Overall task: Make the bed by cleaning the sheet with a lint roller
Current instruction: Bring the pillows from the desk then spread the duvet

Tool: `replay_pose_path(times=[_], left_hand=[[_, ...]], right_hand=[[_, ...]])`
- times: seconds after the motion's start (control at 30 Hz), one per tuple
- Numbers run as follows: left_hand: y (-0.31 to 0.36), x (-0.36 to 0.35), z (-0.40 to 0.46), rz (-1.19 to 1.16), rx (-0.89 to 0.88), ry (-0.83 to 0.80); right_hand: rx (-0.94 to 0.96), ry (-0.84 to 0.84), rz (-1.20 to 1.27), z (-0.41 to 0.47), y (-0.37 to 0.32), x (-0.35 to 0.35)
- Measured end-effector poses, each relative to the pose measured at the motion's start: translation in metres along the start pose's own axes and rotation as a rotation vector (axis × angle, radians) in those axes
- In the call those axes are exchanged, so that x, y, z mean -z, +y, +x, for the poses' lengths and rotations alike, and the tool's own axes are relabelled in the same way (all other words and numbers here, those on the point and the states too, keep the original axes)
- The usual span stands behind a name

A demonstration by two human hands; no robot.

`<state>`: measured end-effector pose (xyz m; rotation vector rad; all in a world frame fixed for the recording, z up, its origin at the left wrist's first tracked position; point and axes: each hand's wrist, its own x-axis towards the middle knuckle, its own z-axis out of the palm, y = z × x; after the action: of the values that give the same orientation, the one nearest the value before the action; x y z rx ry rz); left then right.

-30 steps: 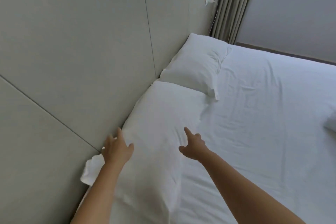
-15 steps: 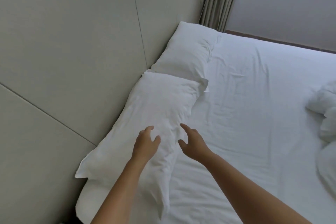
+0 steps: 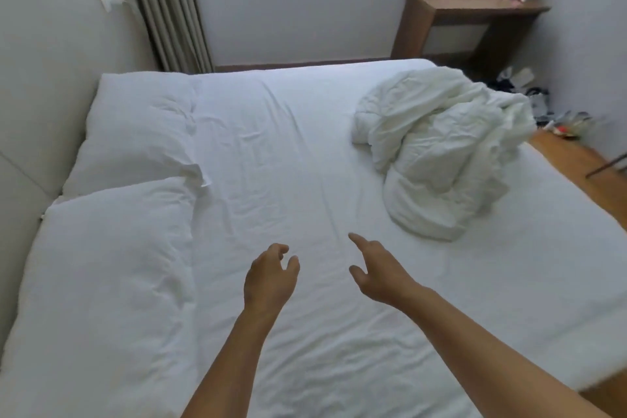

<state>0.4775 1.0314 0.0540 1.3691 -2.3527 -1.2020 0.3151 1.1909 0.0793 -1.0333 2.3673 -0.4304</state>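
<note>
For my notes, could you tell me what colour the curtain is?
Grey-beige curtain, clearest in the head view.

Both bare forearms reach forward from the lower edge of the view, side by side and a little apart. The left hand (image 3: 269, 276) shows its back to the camera, wrist straight, fingers loosely curled downward with the thumb set apart on its right side; it holds nothing. The right hand (image 3: 380, 273) lies further right and slightly ahead, its forefinger stretched forward and to the left, thumb spread below it, the other fingers loosely bent; it too holds nothing.
</note>
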Motion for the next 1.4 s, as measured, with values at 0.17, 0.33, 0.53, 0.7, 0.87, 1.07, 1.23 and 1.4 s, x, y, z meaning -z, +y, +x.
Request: replay_pose_path(times=[0.17, 0.33, 0.53, 0.7, 0.87, 1.07, 1.23, 1.4], left_hand=[[0.086, -0.078, -0.019, 0.022, -0.149, -0.138], [0.167, -0.154, -0.049, 0.054, -0.251, -0.231], [0.252, -0.246, -0.095, -0.018, -0.274, -0.264], [0.313, -0.309, -0.124, -0.030, -0.258, -0.201], [0.345, -0.335, -0.138, -0.016, -0.234, -0.135], [0.358, -0.348, -0.138, -0.009, -0.224, -0.126], [0.364, -0.352, -0.119, -0.043, -0.240, -0.139], [0.371, -0.359, -0.092, -0.055, -0.269, -0.157]], right_hand=[[-0.161, 0.123, 0.059, -0.052, 0.093, 0.052], [-0.253, 0.211, 0.131, -0.100, 0.183, 0.095], [-0.286, 0.241, 0.193, -0.142, 0.300, 0.150], [-0.253, 0.219, 0.181, -0.160, 0.372, 0.195], [-0.205, 0.215, 0.196, -0.166, 0.411, 0.229], [-0.183, 0.207, 0.221, -0.162, 0.429, 0.238], [-0.153, 0.212, 0.224, -0.146, 0.423, 0.238], [-0.167, 0.208, 0.191, -0.127, 0.431, 0.243]])
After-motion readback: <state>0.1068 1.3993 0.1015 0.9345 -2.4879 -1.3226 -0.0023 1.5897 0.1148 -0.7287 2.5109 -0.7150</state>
